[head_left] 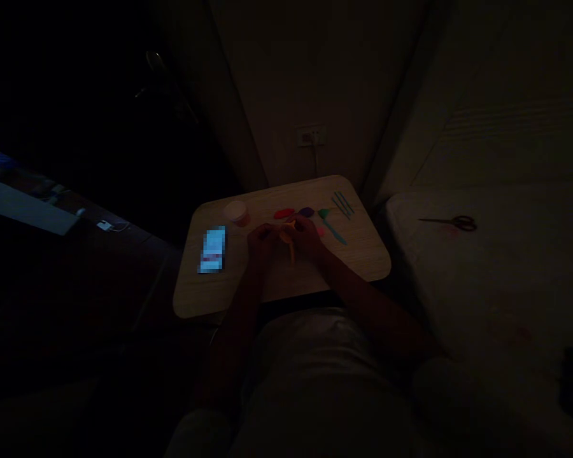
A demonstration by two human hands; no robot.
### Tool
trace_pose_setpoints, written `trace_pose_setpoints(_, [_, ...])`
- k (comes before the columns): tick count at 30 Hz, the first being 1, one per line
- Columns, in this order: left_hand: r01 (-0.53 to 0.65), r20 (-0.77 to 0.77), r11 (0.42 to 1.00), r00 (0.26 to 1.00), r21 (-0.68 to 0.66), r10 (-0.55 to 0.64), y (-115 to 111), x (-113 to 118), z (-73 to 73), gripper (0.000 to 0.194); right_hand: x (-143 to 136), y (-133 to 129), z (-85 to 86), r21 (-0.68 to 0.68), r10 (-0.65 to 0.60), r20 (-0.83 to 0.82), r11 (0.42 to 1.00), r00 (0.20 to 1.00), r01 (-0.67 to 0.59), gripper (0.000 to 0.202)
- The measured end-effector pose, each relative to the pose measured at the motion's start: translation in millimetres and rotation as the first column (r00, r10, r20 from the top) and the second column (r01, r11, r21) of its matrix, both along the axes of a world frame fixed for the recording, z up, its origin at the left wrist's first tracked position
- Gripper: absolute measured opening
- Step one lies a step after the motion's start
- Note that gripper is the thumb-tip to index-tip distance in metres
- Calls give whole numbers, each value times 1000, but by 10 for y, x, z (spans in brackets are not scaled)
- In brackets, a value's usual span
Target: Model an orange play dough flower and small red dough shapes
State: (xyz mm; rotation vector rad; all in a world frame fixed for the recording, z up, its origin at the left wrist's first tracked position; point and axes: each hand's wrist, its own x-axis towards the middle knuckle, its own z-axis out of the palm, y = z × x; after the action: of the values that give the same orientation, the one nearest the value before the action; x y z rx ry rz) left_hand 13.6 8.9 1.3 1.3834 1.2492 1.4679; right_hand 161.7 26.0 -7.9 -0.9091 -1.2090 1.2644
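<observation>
In the dim head view, both of my hands meet over a small wooden-topped table (239,286). My right hand (307,238) is closed, with a piece of orange modelling clay (286,238) between its fingers; a thin strip of it hangs down. The fingers of my left hand (261,243) are bent together at the left side of the same piece. Just beyond the hands lie lumps of red clay (284,214), purple clay (306,212) and green clay (324,213). Pink clay (321,231) shows partly beside my right hand.
A teal plastic knife (335,233) and several thin teal sticks (342,205) lie at the right. A lidded tub (237,213) and a lit phone (212,249) are at the left. Scissors (451,221) rest on a pale surface. A wall socket (310,135) is behind the table.
</observation>
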Motion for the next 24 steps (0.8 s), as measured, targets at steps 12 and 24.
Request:
trace_pose_setpoints(12, [180,97,983,979,27,-181,40,4,-63,35,15,-21,15,-73,54,-170,995,984,-68,44])
trace_pose_setpoints(24, [210,108,978,972,-1,-209,41,-28,-72,34,15,1,-57,-52,132,-240,988,962,-148,40])
